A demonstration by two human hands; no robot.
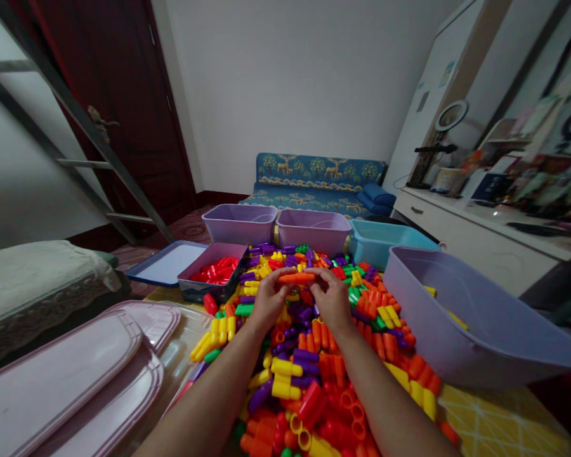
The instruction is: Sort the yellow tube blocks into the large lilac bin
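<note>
Between my two hands, above the heap, is an orange bullet-shaped plastic building piece (297, 278), lying roughly level. My left hand (272, 297) pinches its left end, and my right hand (332, 296) grips its right end. Below them spreads a large pile of bullet-shaped plastic building pieces (285, 379) in yellow, orange, red, purple and green. Some of these are joined in rows, such as the yellow ones (215, 335) left of my left forearm. Parts of the pile are hidden under my forearms.
Two lilac bins (240, 222) and a turquoise bin (387, 241) line the far side. A larger lilac bin (461, 355) at right holds a few yellow pieces. Red pieces fill a dark-sided box (204, 293) at left, near a blue-rimmed lid (164, 261) and pink lids (61, 381).
</note>
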